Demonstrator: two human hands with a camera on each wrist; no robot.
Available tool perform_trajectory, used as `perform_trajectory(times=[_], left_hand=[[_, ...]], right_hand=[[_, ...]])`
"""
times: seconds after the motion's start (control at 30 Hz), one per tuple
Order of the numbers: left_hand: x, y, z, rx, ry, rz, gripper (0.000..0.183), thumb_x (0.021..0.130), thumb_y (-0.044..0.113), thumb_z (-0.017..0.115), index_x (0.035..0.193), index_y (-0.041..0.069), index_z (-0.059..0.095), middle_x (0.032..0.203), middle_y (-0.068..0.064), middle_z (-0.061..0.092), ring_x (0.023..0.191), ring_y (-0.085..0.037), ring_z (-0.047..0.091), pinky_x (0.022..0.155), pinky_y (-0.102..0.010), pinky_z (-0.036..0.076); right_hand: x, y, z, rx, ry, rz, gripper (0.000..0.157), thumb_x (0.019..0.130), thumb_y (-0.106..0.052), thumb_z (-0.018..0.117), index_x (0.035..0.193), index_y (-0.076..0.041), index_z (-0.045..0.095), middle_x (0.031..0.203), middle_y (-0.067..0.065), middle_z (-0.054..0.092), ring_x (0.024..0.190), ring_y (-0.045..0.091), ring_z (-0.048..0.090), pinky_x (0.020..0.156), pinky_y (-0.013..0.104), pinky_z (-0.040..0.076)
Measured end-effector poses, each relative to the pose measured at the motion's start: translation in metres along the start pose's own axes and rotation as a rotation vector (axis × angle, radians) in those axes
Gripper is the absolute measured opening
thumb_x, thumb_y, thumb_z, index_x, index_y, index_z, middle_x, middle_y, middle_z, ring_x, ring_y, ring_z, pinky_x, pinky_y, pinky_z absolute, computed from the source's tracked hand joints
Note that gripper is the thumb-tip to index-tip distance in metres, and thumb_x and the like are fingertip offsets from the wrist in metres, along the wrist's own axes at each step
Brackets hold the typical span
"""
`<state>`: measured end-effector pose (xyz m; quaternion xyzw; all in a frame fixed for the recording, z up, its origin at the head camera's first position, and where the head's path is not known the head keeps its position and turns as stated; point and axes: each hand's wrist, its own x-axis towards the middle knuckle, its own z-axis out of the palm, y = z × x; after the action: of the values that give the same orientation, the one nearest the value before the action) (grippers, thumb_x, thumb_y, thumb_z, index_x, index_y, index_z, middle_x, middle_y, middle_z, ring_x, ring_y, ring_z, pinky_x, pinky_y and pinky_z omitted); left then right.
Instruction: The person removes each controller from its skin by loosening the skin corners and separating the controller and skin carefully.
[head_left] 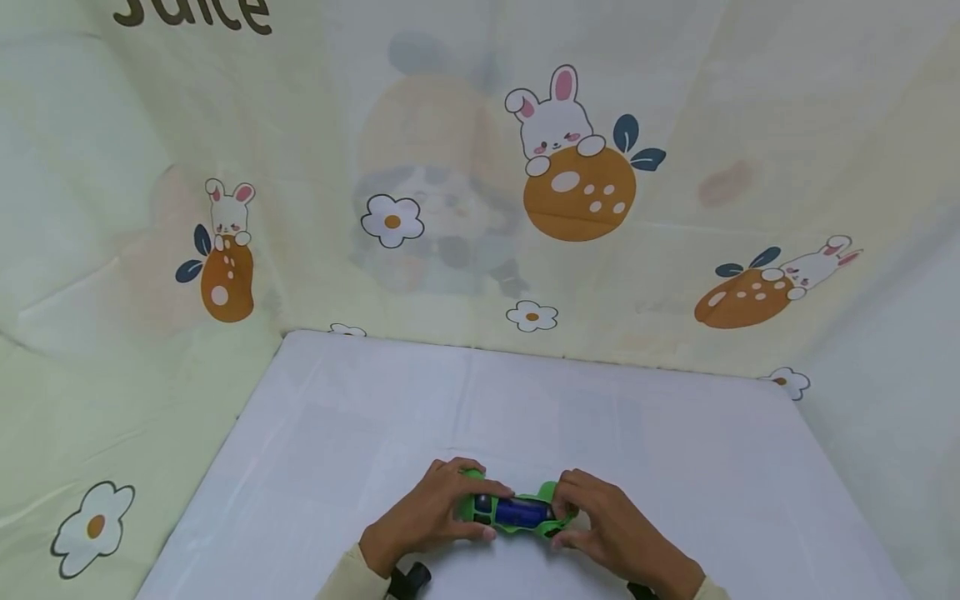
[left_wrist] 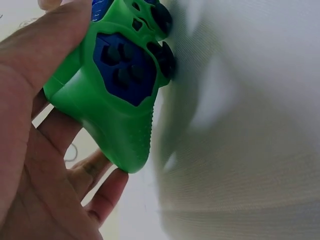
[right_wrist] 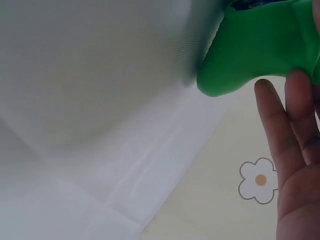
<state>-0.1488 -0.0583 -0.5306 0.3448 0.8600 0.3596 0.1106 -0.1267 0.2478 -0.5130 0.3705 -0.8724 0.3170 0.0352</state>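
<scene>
A blue game controller [head_left: 522, 513] in a green rubbery cover [left_wrist: 110, 120] is held low over the white surface, its blue middle showing between both hands. My left hand [head_left: 431, 510] grips one end, thumb along the near side and fingers over the far side. In the left wrist view, dark buttons [left_wrist: 122, 62] and two black thumbsticks [left_wrist: 167, 61] face the white cloth. My right hand [head_left: 611, 529] pinches the other end at the cover's edge. The right wrist view has two of its fingers [right_wrist: 280, 132] stretched under the green cover; the thumb is out of that view.
A white-covered table [head_left: 360, 417] lies under the hands. Behind and beside it hangs a cream cloth [head_left: 315, 100] printed with rabbits, oranges and flowers. Black wrist straps with a camera [head_left: 411, 579] show at the lower edge.
</scene>
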Motion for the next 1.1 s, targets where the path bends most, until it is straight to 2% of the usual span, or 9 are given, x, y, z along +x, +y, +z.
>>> perform_trajectory(times=[0.3, 0.63, 0.8, 0.93, 1.03, 1.1], left_hand=[[-0.001, -0.005, 0.001, -0.074, -0.002, -0.021, 0.048, 0.093, 0.042, 0.082, 0.139, 0.037, 0.07, 0.131, 0.019, 0.072, 0.132, -0.016, 0.052, 0.104, -0.041, 0.035], [-0.002, -0.007, -0.002, -0.127, 0.001, -0.004, 0.047, 0.093, 0.038, 0.082, 0.138, 0.033, 0.071, 0.133, 0.017, 0.071, 0.133, -0.016, 0.051, 0.106, -0.041, 0.033], [-0.002, -0.008, -0.002, -0.12, 0.005, 0.008, 0.046, 0.092, 0.036, 0.083, 0.137, 0.033, 0.071, 0.134, 0.017, 0.071, 0.135, -0.017, 0.052, 0.111, -0.044, 0.039], [-0.001, -0.008, -0.003, -0.123, 0.005, 0.017, 0.046, 0.093, 0.033, 0.083, 0.137, 0.031, 0.071, 0.136, 0.017, 0.071, 0.138, -0.021, 0.053, 0.116, -0.048, 0.041], [0.0, -0.008, -0.003, -0.12, -0.002, 0.004, 0.045, 0.093, 0.034, 0.083, 0.137, 0.032, 0.071, 0.136, 0.017, 0.071, 0.141, -0.023, 0.054, 0.118, -0.051, 0.041], [0.0, -0.007, -0.004, -0.115, -0.008, -0.018, 0.045, 0.093, 0.036, 0.083, 0.137, 0.033, 0.071, 0.136, 0.016, 0.07, 0.142, -0.023, 0.053, 0.118, -0.053, 0.041]], right_hand=[[-0.006, -0.005, 0.005, -0.079, 0.013, 0.004, 0.042, 0.079, -0.016, 0.094, 0.087, -0.034, 0.057, 0.1, -0.022, 0.049, 0.094, -0.003, 0.05, 0.078, 0.02, 0.052], [-0.016, 0.005, 0.006, -0.039, 0.044, -0.057, 0.042, 0.08, -0.011, 0.092, 0.087, -0.031, 0.056, 0.108, -0.019, 0.053, 0.098, 0.0, 0.057, 0.08, 0.022, 0.055], [-0.016, 0.009, 0.005, 0.01, 0.047, -0.064, 0.039, 0.081, -0.012, 0.092, 0.09, -0.029, 0.058, 0.107, -0.017, 0.058, 0.095, 0.0, 0.059, 0.077, 0.024, 0.055], [-0.012, 0.01, 0.003, 0.08, 0.032, -0.02, 0.038, 0.079, -0.013, 0.093, 0.091, -0.029, 0.061, 0.104, -0.017, 0.062, 0.098, 0.002, 0.065, 0.08, 0.025, 0.06], [-0.01, 0.009, 0.002, 0.148, 0.038, 0.052, 0.041, 0.075, -0.015, 0.096, 0.095, -0.028, 0.063, 0.103, -0.016, 0.064, 0.101, 0.005, 0.07, 0.083, 0.029, 0.063], [-0.009, 0.007, 0.004, 0.153, 0.059, 0.117, 0.047, 0.072, -0.019, 0.098, 0.102, -0.029, 0.063, 0.106, -0.017, 0.064, 0.102, 0.004, 0.069, 0.084, 0.03, 0.064]])
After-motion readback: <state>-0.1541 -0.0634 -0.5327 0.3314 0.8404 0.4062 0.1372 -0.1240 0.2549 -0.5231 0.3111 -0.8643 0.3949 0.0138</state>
